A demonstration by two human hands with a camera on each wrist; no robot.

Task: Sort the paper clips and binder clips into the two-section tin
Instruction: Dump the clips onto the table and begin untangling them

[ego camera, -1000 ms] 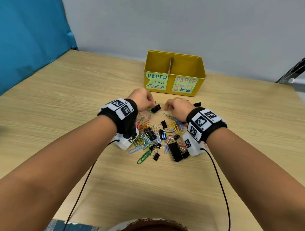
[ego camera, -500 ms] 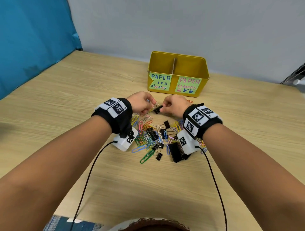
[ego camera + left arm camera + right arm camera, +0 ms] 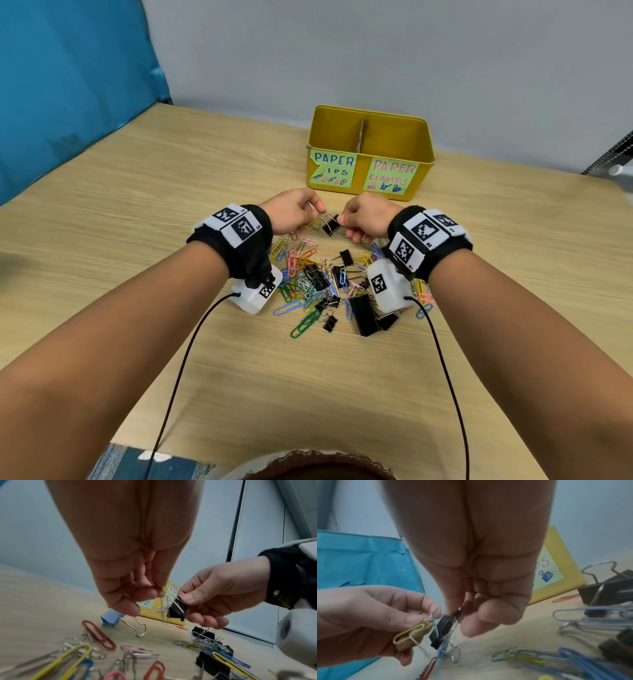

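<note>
A small black binder clip [image 3: 331, 224] [image 3: 177, 608] [image 3: 444, 627] hangs above the pile, pinched by my right hand [image 3: 356, 222] [image 3: 467, 616]. My left hand [image 3: 301, 219] [image 3: 147, 596] pinches an olive-yellow paper clip [image 3: 314, 224] [image 3: 410, 632] that is tangled in the binder clip's wire handle. Beyond the hands stands the yellow tin [image 3: 423, 164], split by a cardboard divider [image 3: 361, 137]; its left label reads paper clips, its right label paper clamps. What lies inside the tin is hidden.
A mixed pile of coloured paper clips [image 3: 301, 291] and black binder clips [image 3: 364, 315] lies on the wooden table [image 3: 137, 240] under my wrists. A light blue binder clip [image 3: 111, 618] lies near the tin. A teal sheet [image 3: 68, 85] stands at the left.
Both hands have risen off the pile and met. The right hand now holds the black binder clip that the left hand had, while the left pinches the paper clip caught on it.
</note>
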